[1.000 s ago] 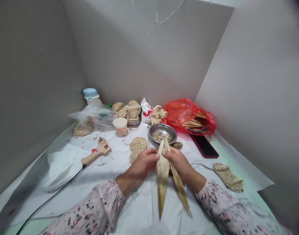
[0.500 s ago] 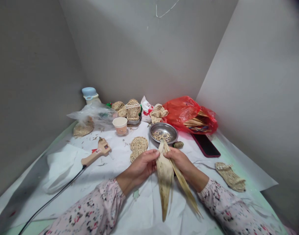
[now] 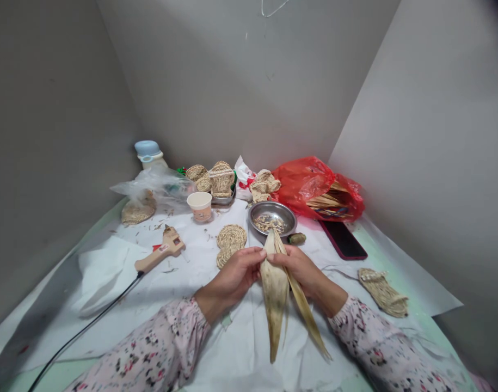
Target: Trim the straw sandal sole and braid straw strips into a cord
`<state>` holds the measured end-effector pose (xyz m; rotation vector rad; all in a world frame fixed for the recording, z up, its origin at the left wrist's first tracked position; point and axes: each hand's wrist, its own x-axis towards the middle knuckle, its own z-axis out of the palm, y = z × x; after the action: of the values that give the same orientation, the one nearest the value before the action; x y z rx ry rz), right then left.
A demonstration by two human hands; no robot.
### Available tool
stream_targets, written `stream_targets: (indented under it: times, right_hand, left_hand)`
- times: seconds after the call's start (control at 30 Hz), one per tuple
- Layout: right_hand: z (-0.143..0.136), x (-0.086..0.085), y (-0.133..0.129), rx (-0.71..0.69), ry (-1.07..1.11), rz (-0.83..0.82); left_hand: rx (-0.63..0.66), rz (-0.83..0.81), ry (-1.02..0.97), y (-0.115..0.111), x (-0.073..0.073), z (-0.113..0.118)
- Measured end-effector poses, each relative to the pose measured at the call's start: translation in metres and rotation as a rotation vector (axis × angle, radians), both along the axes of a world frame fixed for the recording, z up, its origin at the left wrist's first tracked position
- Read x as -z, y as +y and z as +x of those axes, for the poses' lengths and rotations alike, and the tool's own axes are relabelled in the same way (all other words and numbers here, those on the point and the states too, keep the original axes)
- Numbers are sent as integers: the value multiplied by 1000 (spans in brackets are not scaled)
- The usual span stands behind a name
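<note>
My left hand (image 3: 239, 272) pinches the upper left edge of a wide dried corn husk (image 3: 273, 302), pale at the top and browner toward its pointed lower end. My right hand (image 3: 301, 269) closes on the husk's upper right side, where narrower split strips (image 3: 309, 321) slant down to the right. The thumbs of both hands press the husk close together. Just beyond the husk's top end stands a metal bowl (image 3: 290, 216) with small pale scraps inside. Left of the bowl lies a coiled, braided figure-eight piece (image 3: 231, 239), near my left hand.
At left rests a glue gun (image 3: 164, 253) with its black cord. A paper cup (image 3: 200, 208), a blue-lidded bottle (image 3: 148, 149) and woven pieces (image 3: 221, 179) stand behind. A red bag (image 3: 301, 185) of dried strips, a phone (image 3: 342, 240) and a woven slipper-like piece (image 3: 383, 294) are at right.
Both hands keep their grip on the husk. The strips' lower end has shifted slightly left and up, and the camera view has moved a little.
</note>
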<state>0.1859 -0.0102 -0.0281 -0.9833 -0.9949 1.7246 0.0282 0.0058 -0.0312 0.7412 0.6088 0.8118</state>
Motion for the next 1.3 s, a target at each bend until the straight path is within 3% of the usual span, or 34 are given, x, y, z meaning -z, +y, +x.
stream_targets:
  times: [0.47, 0.9, 1.3]
  right_hand:
    - [-4, -1, -3, 29, -163, 60]
    - [-2, 0, -1, 27, -56, 48]
    - [-5, 1, -3, 1, -144, 62]
  left_hand:
    - [-39, 16, 99, -5, -5, 3]
    - [-7, 42, 26, -4, 0, 0]
    - [-30, 3, 84, -4, 1, 3]
